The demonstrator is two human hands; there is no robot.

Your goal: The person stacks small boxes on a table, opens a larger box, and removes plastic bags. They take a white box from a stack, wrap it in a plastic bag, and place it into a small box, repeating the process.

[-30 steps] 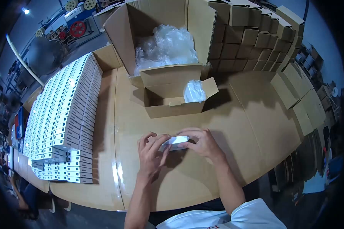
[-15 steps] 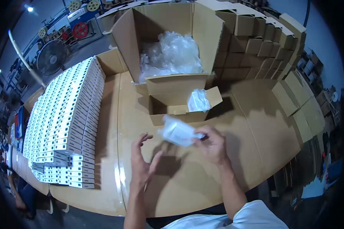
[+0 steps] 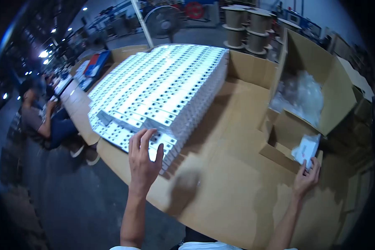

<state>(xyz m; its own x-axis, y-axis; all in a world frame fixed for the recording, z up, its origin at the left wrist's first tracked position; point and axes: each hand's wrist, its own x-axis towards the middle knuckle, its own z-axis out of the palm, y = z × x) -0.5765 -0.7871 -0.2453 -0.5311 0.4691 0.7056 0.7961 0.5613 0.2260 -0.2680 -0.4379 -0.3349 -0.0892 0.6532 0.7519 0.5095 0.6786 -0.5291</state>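
Note:
My left hand (image 3: pixel 144 161) is raised at the near end of a big stack of small white boxes (image 3: pixel 166 89), fingers curved and apart with nothing between them. The fingertips overlap the lowest front boxes in this view. Out to the right, my right hand (image 3: pixel 306 178) pinches the lower end of a white packet wrapped in clear plastic (image 3: pixel 308 149). That packet is at the right end of a small open cardboard carton (image 3: pixel 279 156), tilted against its inside. Part of the carton's inside shows bare cardboard.
Behind the carton stands a larger open box (image 3: pixel 335 93) holding clear plastic wrapping (image 3: pixel 300 96). Brown cardboard covers the table (image 3: pixel 233 183). A seated person (image 3: pixel 43 118) is at the left, past the table edge. A fan (image 3: pixel 164 23) and large spools (image 3: pixel 258 31) stand behind.
The view has swung left. My right hand has carried the wrapped packet to the carton's right end. My left hand has moved from mid-table to the stack of white boxes.

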